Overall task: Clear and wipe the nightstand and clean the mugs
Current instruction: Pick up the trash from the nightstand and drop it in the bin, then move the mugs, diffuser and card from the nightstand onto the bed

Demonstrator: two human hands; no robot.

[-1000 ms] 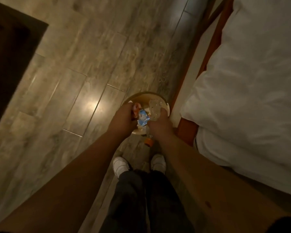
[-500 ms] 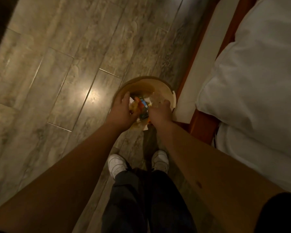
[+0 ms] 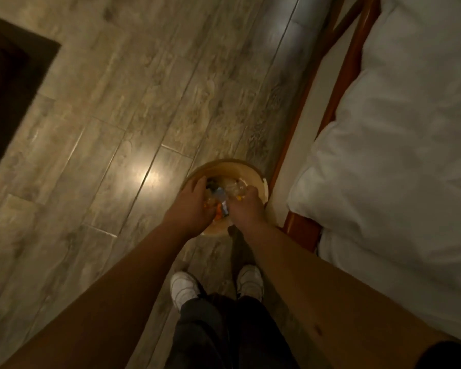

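Observation:
A round tan waste bin (image 3: 258,179) stands on the floor beside the bed. Both my hands reach down into its mouth. My left hand (image 3: 190,206) curls around crumpled wrappers (image 3: 218,206), orange and blue, at the bin's near left. My right hand (image 3: 246,209) is closed on a clear plastic bottle (image 3: 234,189) at the near right; part of the bottle shows between the hands. The nightstand and the mugs are out of view.
Wood-look floor planks (image 3: 144,115) with a lamp glare spread to the left. A bed with white bedding (image 3: 399,155) and a reddish wooden frame (image 3: 301,230) runs along the right. A dark rug or furniture (image 3: 8,83) sits at far left. My white shoes (image 3: 184,288) stand below the bin.
My hands carried the wrappers and bottle from above the bin down into its mouth. The bottle's orange cap, seen below my right hand before, is hidden now.

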